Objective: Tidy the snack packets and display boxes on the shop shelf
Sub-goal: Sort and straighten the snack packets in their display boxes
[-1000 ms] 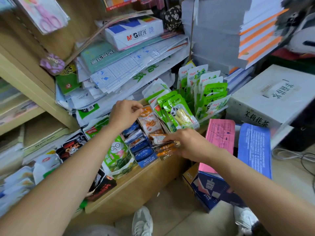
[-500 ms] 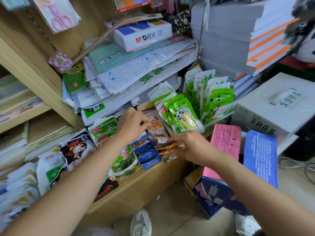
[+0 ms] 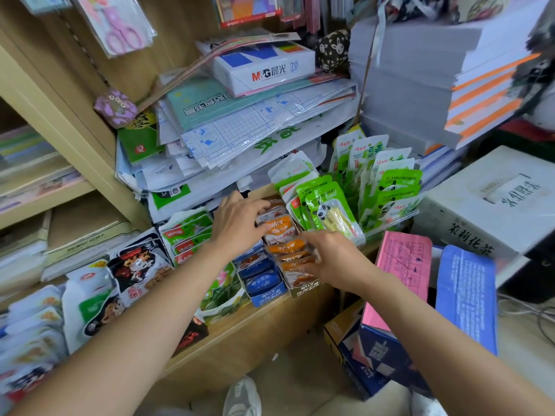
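Fingers (image 3: 257,210) of the left hand (image 3: 240,223) curl over the top edges of the rear orange packets (image 3: 280,232), gripping them. The fingers (image 3: 310,264) of the right hand (image 3: 330,256) bend down onto the front of the same row and pinch those packets against the thumb. The packets stand on edge in a narrow brown box (image 3: 304,288) near the front edge of the wooden shelf (image 3: 240,334). At the far left of the shelf lie blurred white snack bags (image 3: 33,325), then a cartoon bag (image 3: 135,265), then red-and-green packets (image 3: 187,232) leaning behind a leaf-print bag (image 3: 223,292). A blue box (image 3: 265,292) of blue packets sits touching the brown box on its left side. Just right of the hands, green panda packets (image 3: 329,213) stand upright in a clear rack (image 3: 390,221). Farther right, off the shelf, a pink pad (image 3: 402,259) and a blue pad (image 3: 465,298) lean side by side below a white carton (image 3: 486,205).
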{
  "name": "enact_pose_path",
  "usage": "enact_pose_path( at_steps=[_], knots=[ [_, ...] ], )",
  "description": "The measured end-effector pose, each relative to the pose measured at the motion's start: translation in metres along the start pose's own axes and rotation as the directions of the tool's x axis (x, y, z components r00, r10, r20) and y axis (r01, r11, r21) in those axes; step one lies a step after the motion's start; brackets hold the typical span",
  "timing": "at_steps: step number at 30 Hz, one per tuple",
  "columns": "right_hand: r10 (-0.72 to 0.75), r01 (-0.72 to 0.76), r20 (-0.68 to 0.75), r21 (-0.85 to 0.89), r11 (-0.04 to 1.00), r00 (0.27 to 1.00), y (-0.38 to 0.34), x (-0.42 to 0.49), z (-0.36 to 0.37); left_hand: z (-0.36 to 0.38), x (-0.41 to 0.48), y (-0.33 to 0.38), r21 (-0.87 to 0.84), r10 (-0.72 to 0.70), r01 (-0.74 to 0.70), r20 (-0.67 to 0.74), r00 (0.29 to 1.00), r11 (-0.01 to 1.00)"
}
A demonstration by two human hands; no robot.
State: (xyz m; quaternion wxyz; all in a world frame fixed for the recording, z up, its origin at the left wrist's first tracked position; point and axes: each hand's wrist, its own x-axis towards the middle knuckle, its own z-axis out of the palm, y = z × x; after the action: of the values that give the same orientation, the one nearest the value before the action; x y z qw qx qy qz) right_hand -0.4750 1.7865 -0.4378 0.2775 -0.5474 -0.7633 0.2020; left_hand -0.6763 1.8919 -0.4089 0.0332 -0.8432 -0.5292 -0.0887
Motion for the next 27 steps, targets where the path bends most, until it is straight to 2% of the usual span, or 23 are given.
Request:
enact_pose_path(
  at_steps=[5,8,13,16,19,22,25,27],
  knots=[
    [0.018,-0.020,-0.033,-0.085,0.996,0.999,0.008,0.006,0.007,-0.003,0.006,0.004,0.003,0.041,-0.042,0.052,0.998,0.999],
    [0.042,-0.044,-0.023,-0.103,0.994,0.999,0.012,0.010,0.008,-0.008,0.005,0.005,-0.036,0.009,-0.009,0.002,1.000,0.999],
    [0.037,-0.039,-0.027,-0.075,0.996,0.999,0.013,0.021,0.010,-0.027,0.018,-0.001,-0.047,-0.015,0.008,-0.160,0.987,0.999],
    [0.028,-0.032,-0.056,-0.068,0.997,0.998,0.013,0.030,0.016,-0.025,0.023,-0.002,-0.044,-0.038,0.033,-0.133,0.990,0.999],
    [0.024,-0.033,-0.101,-0.090,0.995,0.995,0.014,0.041,0.020,-0.019,0.026,-0.008,-0.250,-0.053,0.075,0.093,0.994,0.965],
    [0.050,-0.068,-0.121,-0.145,0.987,0.991,0.014,0.051,0.023,-0.018,0.027,-0.024,-0.519,-0.096,0.194,0.210,0.973,0.832],
    [0.048,-0.073,-0.140,-0.181,0.981,0.989,0.011,0.059,0.027,-0.019,0.019,-0.034,-0.669,-0.142,0.217,0.167,0.976,0.711],
    [0.036,-0.065,-0.150,-0.194,0.979,0.988,0.009,0.060,0.030,-0.019,0.009,-0.032,-0.683,-0.146,0.144,0.056,0.988,0.716]
  ],
)
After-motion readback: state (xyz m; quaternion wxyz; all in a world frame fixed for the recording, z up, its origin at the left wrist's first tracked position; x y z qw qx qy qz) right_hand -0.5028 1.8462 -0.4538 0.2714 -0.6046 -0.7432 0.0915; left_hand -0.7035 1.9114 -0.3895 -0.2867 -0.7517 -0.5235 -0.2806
